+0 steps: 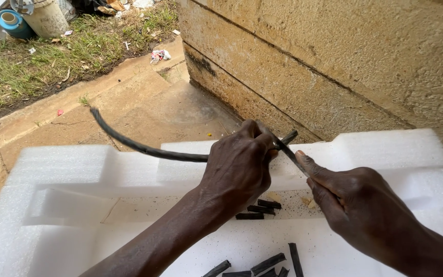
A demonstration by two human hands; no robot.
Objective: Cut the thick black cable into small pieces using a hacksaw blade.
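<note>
- Head view: left hand [239,164] is closed in a fist around a long black cable [129,142]; fingers wrapped tight, pressed together.
- Cable arcs from the fist out to the left, above the white foam tray [62,169]; its free end hangs over the concrete ground [144,102].
- A short cable stub juts from the fist up to the right, toward the wall [334,56].
- Right hand [355,202] grips a thin dark blade [290,156]; thumb lies stretched along it, other fingers curled shut around the handle, which is hidden.
- Blade tip meets the cable just beside the left fist.
- Cut black pieces [257,208] lie in the tray recess under the hands; more near the bottom edge.
- Grass [52,56] and a blue tub [14,23] upper left, well apart.
</note>
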